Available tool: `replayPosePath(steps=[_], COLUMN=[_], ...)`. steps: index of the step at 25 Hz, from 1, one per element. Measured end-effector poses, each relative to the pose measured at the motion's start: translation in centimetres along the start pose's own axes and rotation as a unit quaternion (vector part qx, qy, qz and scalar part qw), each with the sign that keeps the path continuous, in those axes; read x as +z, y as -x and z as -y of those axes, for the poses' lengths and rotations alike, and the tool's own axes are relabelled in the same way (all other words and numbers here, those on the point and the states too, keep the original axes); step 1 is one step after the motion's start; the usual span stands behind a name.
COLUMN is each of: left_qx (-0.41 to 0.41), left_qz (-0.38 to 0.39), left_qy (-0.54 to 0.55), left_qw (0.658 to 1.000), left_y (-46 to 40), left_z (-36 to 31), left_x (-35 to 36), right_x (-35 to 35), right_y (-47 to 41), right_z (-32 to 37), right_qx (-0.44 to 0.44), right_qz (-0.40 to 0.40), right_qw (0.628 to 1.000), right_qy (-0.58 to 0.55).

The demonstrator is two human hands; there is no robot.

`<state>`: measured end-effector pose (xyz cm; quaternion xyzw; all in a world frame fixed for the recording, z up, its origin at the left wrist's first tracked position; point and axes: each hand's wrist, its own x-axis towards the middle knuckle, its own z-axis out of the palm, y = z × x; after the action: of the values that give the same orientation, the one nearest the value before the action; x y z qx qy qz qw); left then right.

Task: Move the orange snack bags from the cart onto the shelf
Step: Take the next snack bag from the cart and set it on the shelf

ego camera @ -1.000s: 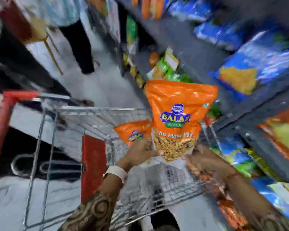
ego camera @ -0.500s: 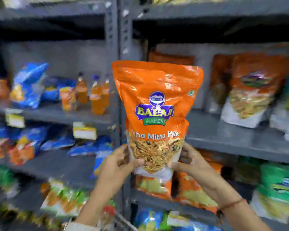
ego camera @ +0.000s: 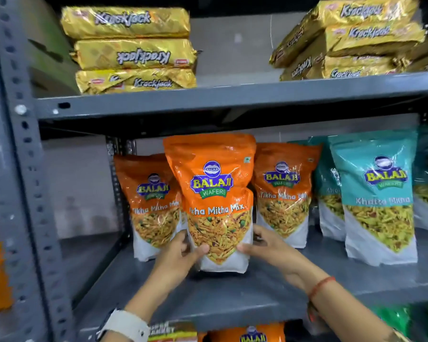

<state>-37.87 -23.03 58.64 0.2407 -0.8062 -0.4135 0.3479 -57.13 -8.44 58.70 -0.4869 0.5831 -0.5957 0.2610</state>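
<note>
- orange snack bag point(ego camera: 215, 193), Balaji "Tikha Mitha Mix", standing upright on the grey shelf point(ego camera: 232, 297), near its front
- two matching orange bags point(ego camera: 153, 203) behind it, upright, left and right

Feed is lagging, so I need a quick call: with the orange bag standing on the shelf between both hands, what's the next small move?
Probably let go: the orange bag stands upright on the shelf, its base down, left hand and right hand at its lower corners.

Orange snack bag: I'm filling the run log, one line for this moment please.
stage: placing | orange snack bag: upright on shelf | left hand, right hand: holding its base | neighbours: two orange bags behind
</note>
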Motion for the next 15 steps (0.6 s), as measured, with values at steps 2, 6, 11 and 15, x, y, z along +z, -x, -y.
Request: replayPosePath(steps=[2,6,11,15], left_qx=[-0.022,-0.067,-0.083,-0.072], left_qz=[0.008,0.016,0.032,0.023], left_qy=[0.011,0.025,0.017,-0.022], left_qw=[1.0,0.997,0.996,0.997], left_y=[-2.4,-4.9,-6.0,-3.9], left_z=[1.2,3.4,3.4,2.9], left_x=[0.8,1.6,1.5,1.2], right_x=[-0.5,-0.9,-1.3,0.8], right_y=[-2.5,-5.5,-6.7,-4.4], right_z=[-0.8,-2.3,-3.4,-2.4], right_qx=[0.012,0.038,0.051,-0.014], right_qz=[-0.003,0.011,-0.007,-0.139], right_qw=[1.0,0.999,0.997,0.989], right_qy=[0.019,0.03,0.056,0.051])
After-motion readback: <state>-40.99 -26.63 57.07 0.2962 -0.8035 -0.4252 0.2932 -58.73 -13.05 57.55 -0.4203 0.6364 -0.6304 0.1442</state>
